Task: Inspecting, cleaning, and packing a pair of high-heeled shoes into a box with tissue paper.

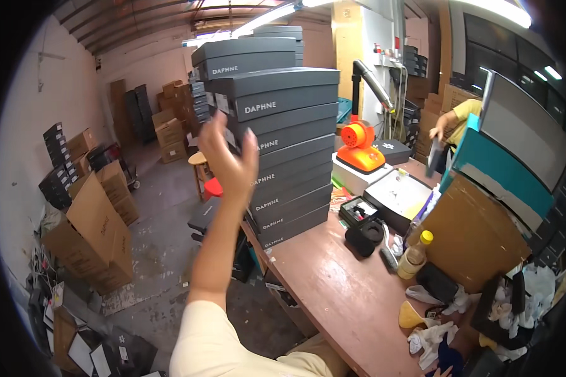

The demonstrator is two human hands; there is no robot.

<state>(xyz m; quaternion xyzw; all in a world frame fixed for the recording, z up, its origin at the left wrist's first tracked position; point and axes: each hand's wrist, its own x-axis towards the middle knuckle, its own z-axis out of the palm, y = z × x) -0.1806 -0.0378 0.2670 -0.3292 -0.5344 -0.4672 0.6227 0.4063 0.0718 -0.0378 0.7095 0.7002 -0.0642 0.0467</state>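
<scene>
My left hand (231,157) is raised in front of the left side of a tall stack of dark grey lidded shoe boxes (295,151). Its fingers are spread and it holds nothing; fingertips and thumb are close to the box corners, and whether they touch cannot be seen. At the lower edge, only the fingertips of my right hand (443,372) show, closed against a dark blue cloth (448,357). Most of that hand is cut off. The stack stands upright on the brown table (314,276), with another grey box (248,51) behind its top.
On the table are an orange machine (361,147), an open black box (358,210), a yellow-capped bottle (415,254) and crumpled white cloths (431,342). A cardboard panel (475,220) stands at right. Beyond it, a co-worker's hand (438,132) holds something dark. Cartons (100,232) stand on the left floor.
</scene>
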